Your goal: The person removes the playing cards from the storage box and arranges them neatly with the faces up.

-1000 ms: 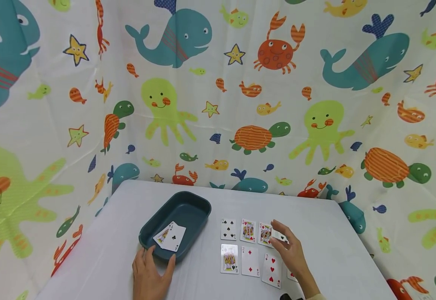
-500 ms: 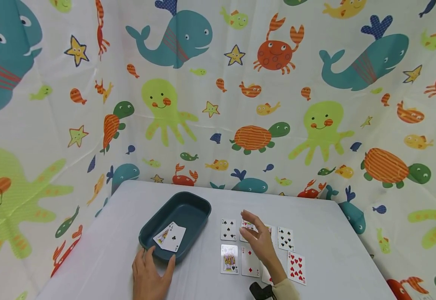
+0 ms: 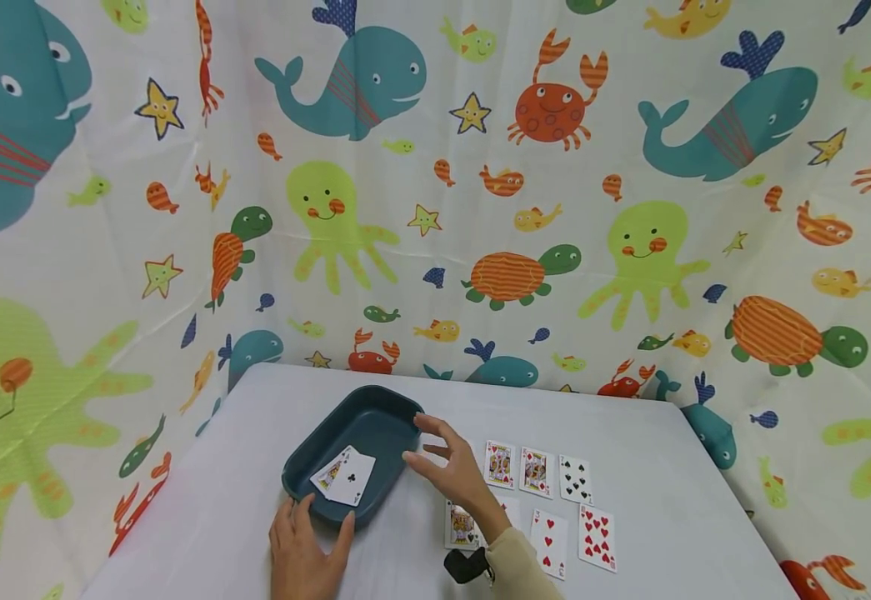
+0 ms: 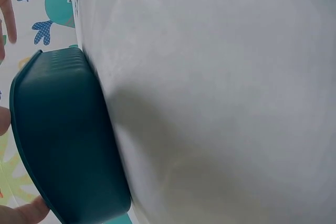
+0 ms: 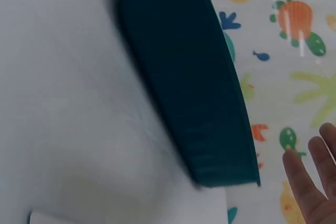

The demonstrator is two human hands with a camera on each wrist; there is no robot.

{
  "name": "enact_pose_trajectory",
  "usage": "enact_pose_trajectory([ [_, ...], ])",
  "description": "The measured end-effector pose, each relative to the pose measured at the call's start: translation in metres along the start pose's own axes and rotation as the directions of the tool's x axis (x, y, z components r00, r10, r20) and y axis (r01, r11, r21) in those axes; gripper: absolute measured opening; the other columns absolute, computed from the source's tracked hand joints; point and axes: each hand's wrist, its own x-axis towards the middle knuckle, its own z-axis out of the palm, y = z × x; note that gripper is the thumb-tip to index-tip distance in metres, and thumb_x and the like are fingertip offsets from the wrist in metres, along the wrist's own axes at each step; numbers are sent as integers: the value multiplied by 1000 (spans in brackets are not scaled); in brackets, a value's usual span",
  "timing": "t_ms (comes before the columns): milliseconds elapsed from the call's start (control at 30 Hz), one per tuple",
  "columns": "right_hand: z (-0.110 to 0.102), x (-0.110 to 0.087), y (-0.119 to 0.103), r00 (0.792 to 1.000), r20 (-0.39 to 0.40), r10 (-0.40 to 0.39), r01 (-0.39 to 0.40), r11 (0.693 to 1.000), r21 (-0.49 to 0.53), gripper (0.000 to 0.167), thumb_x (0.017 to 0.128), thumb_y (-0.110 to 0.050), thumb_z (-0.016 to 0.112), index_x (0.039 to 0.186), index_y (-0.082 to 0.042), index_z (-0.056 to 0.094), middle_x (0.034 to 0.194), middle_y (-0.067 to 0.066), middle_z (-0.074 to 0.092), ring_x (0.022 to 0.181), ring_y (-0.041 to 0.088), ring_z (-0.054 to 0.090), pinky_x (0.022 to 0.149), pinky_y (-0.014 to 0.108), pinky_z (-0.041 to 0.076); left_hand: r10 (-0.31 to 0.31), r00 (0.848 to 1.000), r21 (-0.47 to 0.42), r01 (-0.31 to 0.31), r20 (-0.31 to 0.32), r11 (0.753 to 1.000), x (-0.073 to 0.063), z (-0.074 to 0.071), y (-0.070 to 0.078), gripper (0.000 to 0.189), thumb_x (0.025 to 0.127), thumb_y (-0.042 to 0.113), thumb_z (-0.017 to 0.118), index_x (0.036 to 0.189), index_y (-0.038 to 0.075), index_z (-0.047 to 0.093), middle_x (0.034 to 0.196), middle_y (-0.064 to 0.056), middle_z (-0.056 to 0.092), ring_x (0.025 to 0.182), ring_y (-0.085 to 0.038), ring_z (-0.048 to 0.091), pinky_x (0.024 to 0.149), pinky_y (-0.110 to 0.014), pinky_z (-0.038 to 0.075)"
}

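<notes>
A dark teal plastic tub stands on the white table, with a few playing cards, a clubs card on top, in its near end. My left hand lies at its near corner, fingers and thumb spread, tips touching the rim; the left wrist view shows the tub's side between fingertips. Beside the tub's right side hovers my right hand, fingers parted and nothing in them. Its fingers show past the tub in the right wrist view. My right hand and forearm hide parts of the nearest cards.
Two rows of face-up cards lie right of the tub. The far row shows a king, another face card and a spades card. Nearer lie a king of spades, three of hearts and a high hearts card.
My right hand has swept left from the far row's right end, across the cards, to the tub's right side. The left hand and the cards in the tub look the same.
</notes>
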Motion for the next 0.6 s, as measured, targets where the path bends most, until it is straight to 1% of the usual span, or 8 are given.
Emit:
enact_pose_trajectory([
  [33, 5, 2, -2, 1000, 12, 12, -11, 1000, -21, 59, 94, -30, 74, 148, -19, 52, 148, 0, 56, 137, 25, 51, 107, 45, 49, 1, 1000, 1, -1, 0, 1000, 0, 0, 0, 76, 83, 32, 82, 134, -12, 47, 142, -37, 35, 132, -51, 33, 109, -68, 33],
  [133, 17, 9, -7, 998, 50, 32, -29, 997, -70, 64, 92, -39, 75, 148, -22, 51, 149, -2, 55, 137, 19, 51, 108, 44, 48, 4, 1000, 4, -4, 4, 1000, 0, 1, 0, 76, 83, 32, 82, 134, -13, 47, 142, -38, 35, 132, -51, 32, 109, -68, 33],
  [300, 35, 19, -14, 992, 118, 41, -28, 994, -107, 70, 90, -46, 75, 150, -22, 49, 150, 0, 54, 137, 21, 52, 109, 46, 47, 9, 1000, 1, -9, -7, 1000, 0, 1, -2, 75, 84, 33, 82, 133, -12, 48, 142, -38, 36, 132, -51, 33, 108, -68, 33],
  [400, 45, 25, -14, 988, 148, 48, -28, 991, -134, 72, 89, -48, 76, 151, -22, 49, 151, 0, 54, 137, 21, 52, 110, 50, 46, 6, 1000, 2, -6, -12, 1000, 0, 1, -2, 75, 84, 33, 82, 134, -12, 48, 143, -37, 36, 133, -51, 33, 108, -68, 33],
  [500, 53, 30, -12, 983, 171, 64, -32, 982, -185, 73, 88, -50, 76, 150, -23, 50, 151, -4, 53, 138, 18, 50, 110, 49, 46, 3, 1000, 3, -3, -10, 1000, -1, 0, -1, 75, 84, 33, 81, 134, -11, 48, 143, -37, 35, 133, -51, 33, 108, -68, 33],
  [600, 60, 34, -10, 978, 193, 81, -31, 967, -253, 75, 86, -54, 76, 150, -24, 51, 151, -5, 53, 139, 18, 49, 111, 49, 45, 4, 1000, 13, -4, -5, 1000, -1, 0, 1, 75, 84, 33, 81, 134, -12, 47, 143, -37, 35, 133, -51, 33, 107, -69, 34],
])
